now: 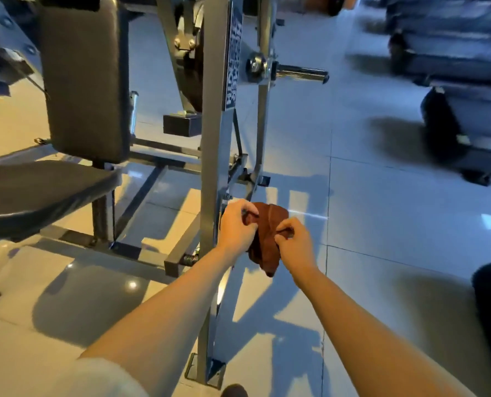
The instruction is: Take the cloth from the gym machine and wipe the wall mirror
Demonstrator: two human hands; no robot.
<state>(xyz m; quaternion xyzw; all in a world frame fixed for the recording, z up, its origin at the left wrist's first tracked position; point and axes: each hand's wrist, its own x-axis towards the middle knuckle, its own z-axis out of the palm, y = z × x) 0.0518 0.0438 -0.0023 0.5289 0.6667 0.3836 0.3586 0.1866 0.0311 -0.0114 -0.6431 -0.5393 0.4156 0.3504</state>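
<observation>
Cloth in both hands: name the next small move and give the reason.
Probably bunch the cloth into one hand and turn away from the gym machine. Both the left hand and right hand already pinch it in the air, clear of the frame, and no wall mirror is in view.

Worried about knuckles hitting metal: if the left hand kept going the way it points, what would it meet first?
Probably the machine's grey upright post. The left hand, gripping the cloth, sits just right of it and points up and forward. Depth is unclear, so it might pass beside it.
</observation>
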